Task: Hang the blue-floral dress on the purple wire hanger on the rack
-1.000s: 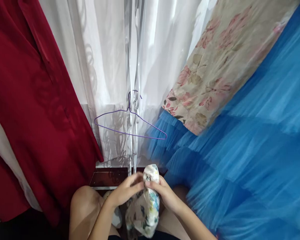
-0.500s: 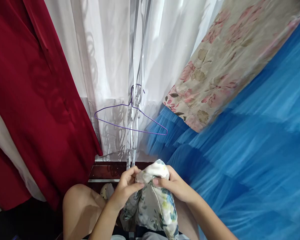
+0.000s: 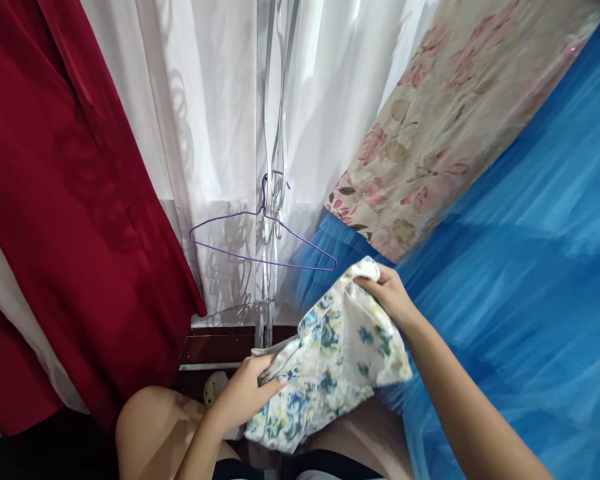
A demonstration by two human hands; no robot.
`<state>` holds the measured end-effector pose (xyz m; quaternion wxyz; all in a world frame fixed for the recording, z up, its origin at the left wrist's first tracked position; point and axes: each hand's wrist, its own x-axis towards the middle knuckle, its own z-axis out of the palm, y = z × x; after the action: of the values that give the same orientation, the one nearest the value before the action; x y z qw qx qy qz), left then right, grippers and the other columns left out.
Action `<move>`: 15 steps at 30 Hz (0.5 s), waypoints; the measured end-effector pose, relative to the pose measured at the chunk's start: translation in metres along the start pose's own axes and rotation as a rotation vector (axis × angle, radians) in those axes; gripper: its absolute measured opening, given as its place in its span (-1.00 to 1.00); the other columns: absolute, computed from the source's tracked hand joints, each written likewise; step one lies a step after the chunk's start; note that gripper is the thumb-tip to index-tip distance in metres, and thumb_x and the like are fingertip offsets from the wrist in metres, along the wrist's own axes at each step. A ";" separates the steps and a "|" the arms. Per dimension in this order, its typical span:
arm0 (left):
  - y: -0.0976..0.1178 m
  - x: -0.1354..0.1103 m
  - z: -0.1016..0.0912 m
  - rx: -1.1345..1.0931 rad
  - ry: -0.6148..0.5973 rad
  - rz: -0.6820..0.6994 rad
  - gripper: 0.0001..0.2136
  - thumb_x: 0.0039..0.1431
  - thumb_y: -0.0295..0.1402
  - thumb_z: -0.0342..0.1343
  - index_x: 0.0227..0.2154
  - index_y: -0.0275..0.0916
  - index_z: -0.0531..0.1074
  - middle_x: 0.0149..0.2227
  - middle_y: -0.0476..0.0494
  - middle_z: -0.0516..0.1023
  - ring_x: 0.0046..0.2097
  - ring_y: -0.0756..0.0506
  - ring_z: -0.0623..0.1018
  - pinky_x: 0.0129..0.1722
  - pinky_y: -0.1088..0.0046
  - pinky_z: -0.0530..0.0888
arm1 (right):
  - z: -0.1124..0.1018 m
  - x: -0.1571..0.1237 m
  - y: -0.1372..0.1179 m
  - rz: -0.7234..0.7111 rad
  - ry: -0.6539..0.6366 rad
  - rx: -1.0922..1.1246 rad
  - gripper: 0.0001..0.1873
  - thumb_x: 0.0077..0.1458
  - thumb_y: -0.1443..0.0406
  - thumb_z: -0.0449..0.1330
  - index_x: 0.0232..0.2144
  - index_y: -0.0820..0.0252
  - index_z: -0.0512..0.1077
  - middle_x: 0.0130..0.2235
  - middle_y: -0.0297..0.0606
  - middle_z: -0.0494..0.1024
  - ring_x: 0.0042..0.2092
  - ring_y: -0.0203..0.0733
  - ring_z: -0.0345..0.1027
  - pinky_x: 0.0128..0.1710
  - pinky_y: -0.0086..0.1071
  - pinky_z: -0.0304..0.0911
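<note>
A white floral garment [image 3: 325, 360] with blue, green and yellow blooms is stretched at a slant above my lap. It looks like a pair of shorts, though its folds keep me from being sure. My left hand [image 3: 254, 393] grips its lower left end, thumb on top of the cloth. Higher up on the right, my right hand [image 3: 387, 290] pinches the upper corner between thumb and fingers. Beyond the garment, a thin purple hanger [image 3: 225, 254] hangs bare by its hook, apart from both hands.
White looped straps [image 3: 269, 133] hold the hanger in front of a white curtain [image 3: 220, 133]. Red cloth [image 3: 95, 220] drapes at the left. To the right hang a pink-flowered beige cloth [image 3: 405, 153] and blue tulle [image 3: 520, 280]. A pale spotted item [image 3: 213, 387] lies near my left knee.
The garment was bunched between my close-together hands and is now spread out. My right hand moved up and to the right; my left hand shifted slightly lower.
</note>
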<state>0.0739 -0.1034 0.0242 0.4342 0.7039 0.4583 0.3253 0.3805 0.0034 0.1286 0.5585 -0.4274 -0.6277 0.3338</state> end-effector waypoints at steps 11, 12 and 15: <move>0.050 0.014 -0.042 -0.269 0.173 0.225 -0.71 0.26 -0.16 0.10 -0.43 -0.29 0.44 -0.46 -0.05 0.35 -0.37 -0.02 0.33 -0.37 0.53 0.28 | 0.045 0.125 -0.001 0.112 -0.233 0.204 -0.69 -0.21 0.20 0.45 -0.41 0.20 0.49 -0.47 -0.42 0.54 -0.45 -0.28 0.36 -0.40 -0.43 0.23; 0.052 0.016 -0.051 -0.329 0.175 0.233 -0.73 0.25 -0.17 0.12 -0.42 -0.29 0.46 -0.45 -0.06 0.38 -0.36 -0.03 0.35 -0.36 0.53 0.30 | 0.054 0.128 -0.004 0.136 -0.276 0.221 -0.69 -0.20 0.19 0.45 -0.40 0.21 0.50 -0.47 -0.39 0.55 -0.45 -0.26 0.38 -0.40 -0.42 0.25; 0.058 0.017 -0.076 -0.484 0.254 0.257 -0.74 0.19 -0.17 0.18 -0.41 -0.30 0.48 -0.44 -0.08 0.43 -0.36 -0.04 0.39 -0.35 0.51 0.34 | 0.077 0.129 -0.013 0.197 -0.391 0.282 -0.70 -0.17 0.19 0.43 -0.38 0.23 0.51 -0.44 -0.30 0.59 -0.43 -0.21 0.44 -0.39 -0.38 0.32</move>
<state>0.0365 -0.0756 0.1096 0.4839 0.5860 0.3252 0.5628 0.3010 0.1194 0.1823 0.4453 -0.3316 -0.6264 0.5471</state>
